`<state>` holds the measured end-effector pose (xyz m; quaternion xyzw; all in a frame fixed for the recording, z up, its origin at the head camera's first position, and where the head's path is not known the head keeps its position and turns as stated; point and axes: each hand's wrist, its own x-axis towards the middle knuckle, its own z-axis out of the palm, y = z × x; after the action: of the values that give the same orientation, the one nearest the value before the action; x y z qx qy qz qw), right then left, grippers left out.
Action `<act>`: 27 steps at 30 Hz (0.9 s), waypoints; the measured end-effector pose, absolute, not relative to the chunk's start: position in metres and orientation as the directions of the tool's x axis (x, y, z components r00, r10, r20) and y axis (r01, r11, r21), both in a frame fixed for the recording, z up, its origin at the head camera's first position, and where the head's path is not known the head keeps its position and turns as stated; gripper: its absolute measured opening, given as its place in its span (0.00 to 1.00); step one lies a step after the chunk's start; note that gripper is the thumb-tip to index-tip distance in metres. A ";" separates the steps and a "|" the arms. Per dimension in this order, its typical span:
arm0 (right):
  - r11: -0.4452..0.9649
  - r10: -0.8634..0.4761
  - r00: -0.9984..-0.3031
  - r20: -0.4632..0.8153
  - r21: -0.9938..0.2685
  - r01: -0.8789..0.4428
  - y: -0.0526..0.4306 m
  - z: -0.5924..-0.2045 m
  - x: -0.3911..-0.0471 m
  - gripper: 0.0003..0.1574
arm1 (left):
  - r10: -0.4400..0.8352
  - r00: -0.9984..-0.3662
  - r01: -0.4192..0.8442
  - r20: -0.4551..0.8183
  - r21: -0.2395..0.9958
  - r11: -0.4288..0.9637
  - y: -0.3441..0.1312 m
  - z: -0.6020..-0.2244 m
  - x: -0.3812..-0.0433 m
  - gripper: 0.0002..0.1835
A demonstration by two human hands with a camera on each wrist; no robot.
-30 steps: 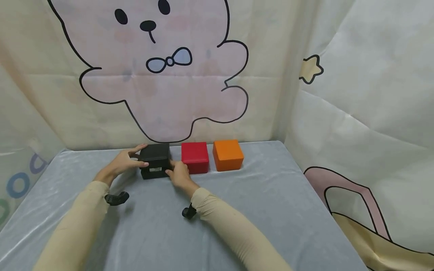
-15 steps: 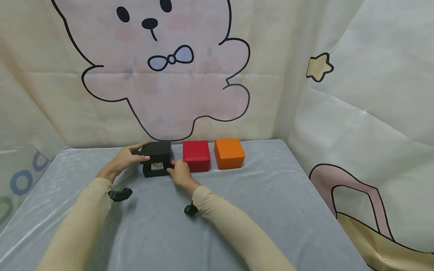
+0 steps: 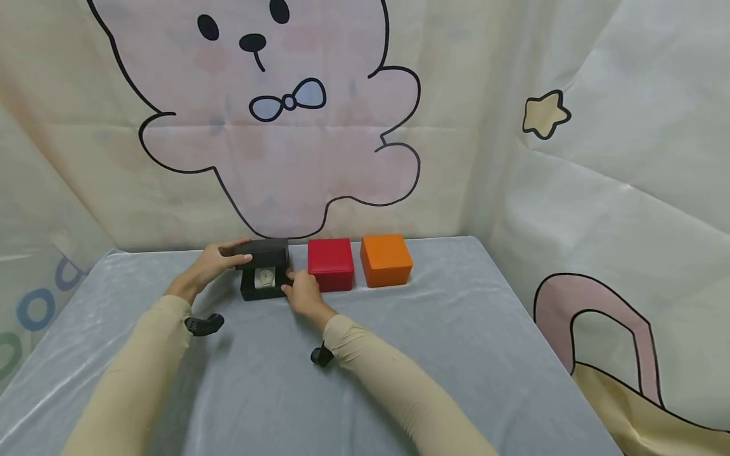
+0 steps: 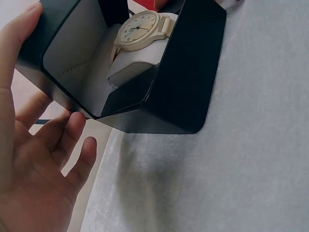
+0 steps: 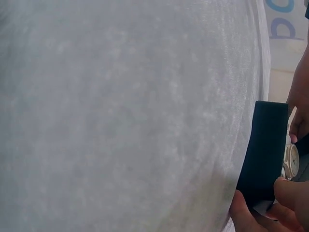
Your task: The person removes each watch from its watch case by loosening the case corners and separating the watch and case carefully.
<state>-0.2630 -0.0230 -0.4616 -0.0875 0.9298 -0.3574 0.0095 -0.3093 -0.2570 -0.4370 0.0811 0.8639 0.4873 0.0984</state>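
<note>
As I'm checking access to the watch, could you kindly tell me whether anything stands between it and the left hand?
Yes: the raised lid of the black box, which the left hand grips, stands between that hand and the watch. The front is open, and nothing visible covers the watch there.

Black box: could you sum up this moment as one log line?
black box: open; left hand: holds lid; right hand: grips base; watch: inside, on cushion; red box, orange box: closed
</note>
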 end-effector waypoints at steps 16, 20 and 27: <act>0.743 -0.155 -0.986 0.054 -0.652 -0.152 -0.021 -0.466 -0.258 0.26 | 0.068 -0.978 -0.126 -0.198 0.816 0.564 -0.237 -0.427 -0.316 0.51; 0.752 -0.139 -0.988 0.066 -0.642 -0.149 -0.022 -0.466 -0.259 0.27 | 0.021 -0.979 -0.156 -0.203 0.809 0.567 -0.232 -0.421 -0.323 0.57; 0.749 -0.144 -0.988 0.057 -0.646 -0.147 -0.023 -0.463 -0.260 0.27 | 0.062 -0.962 -0.198 -0.265 0.840 0.506 -0.232 -0.416 -0.329 0.59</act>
<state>-0.2601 -0.0228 -0.4633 -0.0777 0.9352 -0.3454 -0.0018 -0.3290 -0.2321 -0.4164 -0.0399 0.8577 0.4956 0.1312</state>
